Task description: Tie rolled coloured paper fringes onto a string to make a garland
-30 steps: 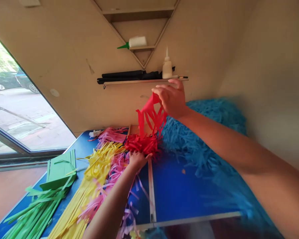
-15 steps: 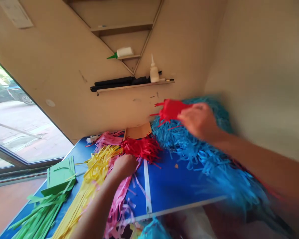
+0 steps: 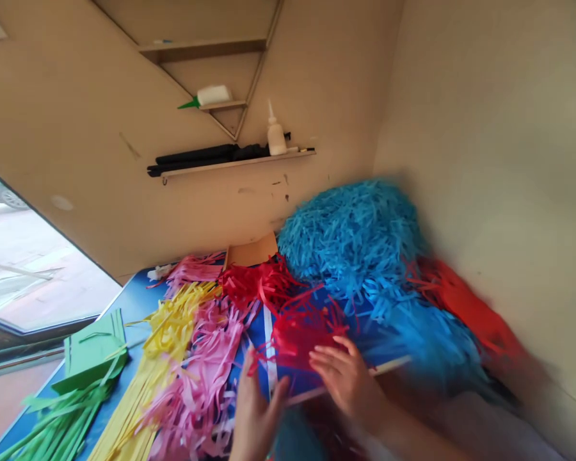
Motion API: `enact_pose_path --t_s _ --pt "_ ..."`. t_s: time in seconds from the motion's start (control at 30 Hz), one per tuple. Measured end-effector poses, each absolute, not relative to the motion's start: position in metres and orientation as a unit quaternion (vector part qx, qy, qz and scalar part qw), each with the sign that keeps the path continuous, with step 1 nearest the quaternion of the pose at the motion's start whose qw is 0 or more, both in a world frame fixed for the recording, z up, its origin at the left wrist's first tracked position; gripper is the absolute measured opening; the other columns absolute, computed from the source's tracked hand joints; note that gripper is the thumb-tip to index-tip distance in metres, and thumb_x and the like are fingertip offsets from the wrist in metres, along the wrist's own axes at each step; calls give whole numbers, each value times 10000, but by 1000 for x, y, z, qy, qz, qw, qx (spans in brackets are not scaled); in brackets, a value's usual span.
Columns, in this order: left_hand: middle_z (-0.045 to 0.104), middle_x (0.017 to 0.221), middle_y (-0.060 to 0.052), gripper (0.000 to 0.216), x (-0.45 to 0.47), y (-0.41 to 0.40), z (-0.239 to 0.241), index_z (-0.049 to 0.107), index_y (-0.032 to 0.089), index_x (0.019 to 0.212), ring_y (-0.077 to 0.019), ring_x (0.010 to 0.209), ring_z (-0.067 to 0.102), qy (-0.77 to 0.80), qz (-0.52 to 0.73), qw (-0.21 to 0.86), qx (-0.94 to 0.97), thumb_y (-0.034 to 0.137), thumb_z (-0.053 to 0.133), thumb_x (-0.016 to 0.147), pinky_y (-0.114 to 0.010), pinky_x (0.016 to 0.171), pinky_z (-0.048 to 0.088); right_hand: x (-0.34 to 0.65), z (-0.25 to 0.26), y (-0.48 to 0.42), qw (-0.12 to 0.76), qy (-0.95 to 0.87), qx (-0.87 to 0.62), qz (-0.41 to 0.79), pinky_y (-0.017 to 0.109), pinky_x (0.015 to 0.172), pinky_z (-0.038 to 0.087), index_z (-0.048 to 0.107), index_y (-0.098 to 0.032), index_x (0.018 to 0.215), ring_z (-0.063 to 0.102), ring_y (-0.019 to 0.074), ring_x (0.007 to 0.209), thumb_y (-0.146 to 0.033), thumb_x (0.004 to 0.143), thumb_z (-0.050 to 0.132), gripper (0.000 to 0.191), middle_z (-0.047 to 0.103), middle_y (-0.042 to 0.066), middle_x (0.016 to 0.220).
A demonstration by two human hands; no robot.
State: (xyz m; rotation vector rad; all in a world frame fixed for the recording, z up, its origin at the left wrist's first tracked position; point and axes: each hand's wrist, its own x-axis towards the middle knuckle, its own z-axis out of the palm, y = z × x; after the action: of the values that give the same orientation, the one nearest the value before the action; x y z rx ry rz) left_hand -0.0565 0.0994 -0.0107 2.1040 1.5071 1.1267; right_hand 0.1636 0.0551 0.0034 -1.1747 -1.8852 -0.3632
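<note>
A: Start at the centre. What is gripped?

B: Left hand [image 3: 258,410] is off the near edge, thumb and fingers spread, with no piece clasped that I can see. Right hand [image 3: 338,378] is blurred, its fingers over the red fringed sheet [image 3: 300,336]. Whether they pinch it, cannot tell. The hands are apart.

A: Position of that sheet?

B: At the near edge of the tabletop [image 3: 141,299], ahead of the hands and between them. Resting or just above: cannot tell.

A: What looks done?

B: Its fringe appears cut. The red fringe bunch [image 3: 252,285] behind it, toward the far edge, is cut too, as are the pink streamers [image 3: 211,358] and yellow streamers [image 3: 170,326] to its left.

A: Further out?

B: Green fringed sheet [image 3: 91,352] by the left edge: strips at the near end, solid panel at the far end. Blue fringe pile [image 3: 355,230] at the far right corner, thickly layered; whatever is under it is hidden. Orange-red fringed sheet [image 3: 480,314] right of the pile, beside the side wall.

A: What is left?

B: My judgement: cutting is well along, sorting is partial. Colours lie roughly grouped, but the sheet at the near edge is not yet laid with either red group. No final count possible; the strips overlap too much.
</note>
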Motion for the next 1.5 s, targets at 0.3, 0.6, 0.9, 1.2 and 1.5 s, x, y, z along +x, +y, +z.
enact_pose_path --t_s 0.3,0.6,0.9,1.2,1.5 --pt "638 1282 -123 511 -37 59 11 496 209 1314 -240 1227 586 369 420 32 829 87 482 818 -418 993 518 145 -24 52 418 -750 -504 -88 448 1053 368 657 -228 1047 678 170 996 -176 1016 405 259 755 35 1036" --pt "608 1377 -148 634 -16 127 0 557 151 1356 -268 1303 544 414 94 120 897 68 466 733 -485 1112 411 154 -10 44 438 -758 -477 -77 468 1013 427 652 -212 1075 706 174 944 -124 1018 374 297 765 30 1008" --pt "357 1577 -132 590 -38 111 23 540 268 1389 -417 1465 239 607 22 -45 793 135 500 815 -734 1066 248 155 -18 51 446 -747 -488 -72 448 1038 427 661 -212 1081 712 169 940 -102 987 409 290 767 33 993" --pt "614 1378 -37 534 -44 106 4 602 303 1317 -247 1304 545 401 91 -4 911 97 449 849 -549 1198 191 141 -26 57 439 -756 -481 -70 456 1054 400 653 -215 1101 697 163 970 -131 989 418 274 764 41 1024" --pt "736 1184 -66 506 -40 130 -4 711 233 1159 -265 1091 696 358 98 10 929 94 444 752 -472 1049 453 270 45 57 259 -641 -719 -64 551 1049 384 681 -192 1152 633 263 1118 -5 786 521 441 716 111 1163"
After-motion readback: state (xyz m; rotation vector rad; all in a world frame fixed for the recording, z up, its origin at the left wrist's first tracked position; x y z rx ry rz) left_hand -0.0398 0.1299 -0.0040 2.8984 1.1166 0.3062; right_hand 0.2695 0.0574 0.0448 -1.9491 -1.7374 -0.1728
